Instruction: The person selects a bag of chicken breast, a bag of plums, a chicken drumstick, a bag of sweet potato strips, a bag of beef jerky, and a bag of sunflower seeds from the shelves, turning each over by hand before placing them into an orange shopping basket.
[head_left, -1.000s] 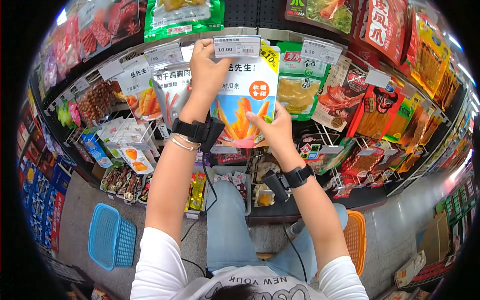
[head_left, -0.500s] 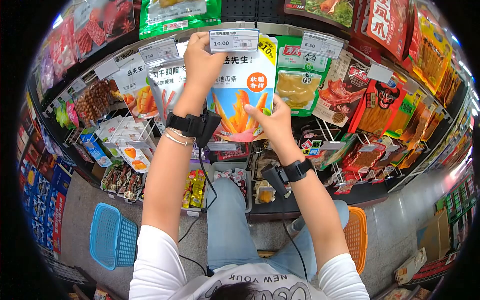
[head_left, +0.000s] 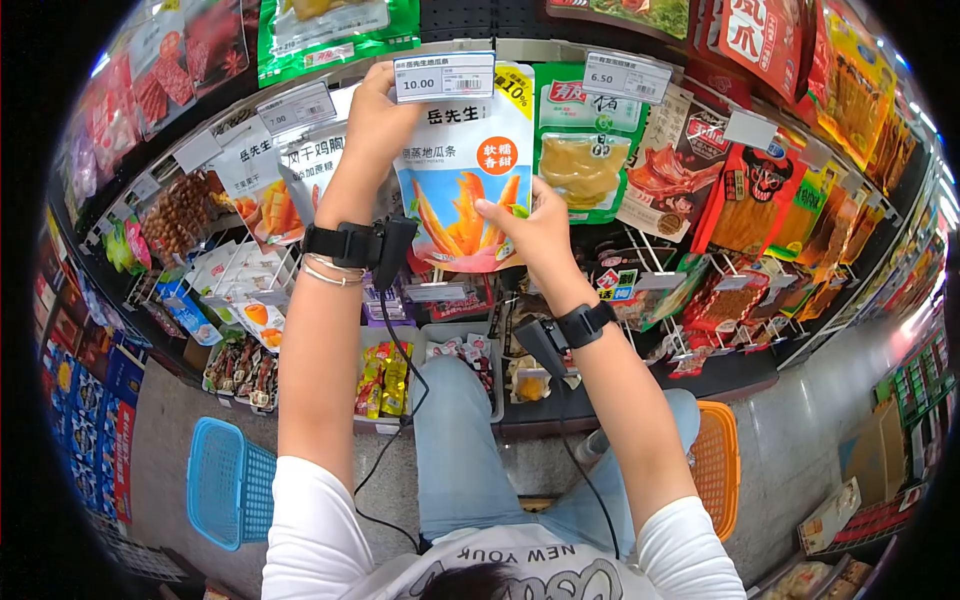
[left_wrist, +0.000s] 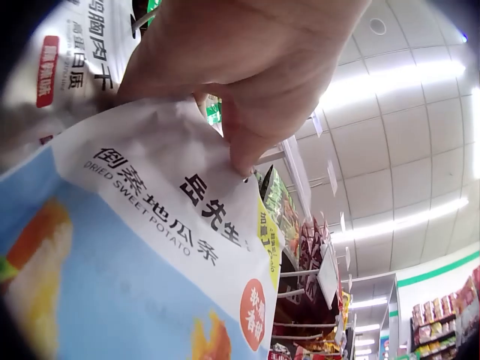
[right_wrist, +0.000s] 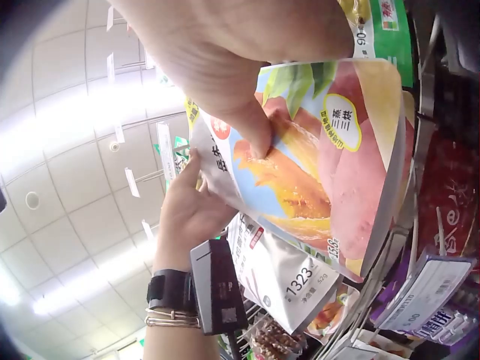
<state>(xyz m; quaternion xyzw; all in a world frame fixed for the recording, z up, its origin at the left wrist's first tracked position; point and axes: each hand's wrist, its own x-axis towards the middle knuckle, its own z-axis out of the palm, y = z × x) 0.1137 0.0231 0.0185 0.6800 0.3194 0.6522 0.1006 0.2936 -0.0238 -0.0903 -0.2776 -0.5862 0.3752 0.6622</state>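
The snack rack [head_left: 458, 25] fills the space before me, packed with hanging bags. A blue basket [head_left: 257, 495] stands on the floor to my left, an orange basket [head_left: 716, 470] to my right. The dried sweet potato pouch [head_left: 465, 185] is upright in front of the rack, between a white chicken-breast pouch [head_left: 318, 158] and a green-edged pouch [head_left: 585, 170]. My left hand [head_left: 378, 130] pinches its upper edge, fingers [head_left: 377, 80] beside the 10.00 price tag [head_left: 444, 77]; my right hand [head_left: 542, 235] grips its lower right side, thumb [head_left: 490, 211] across the front.
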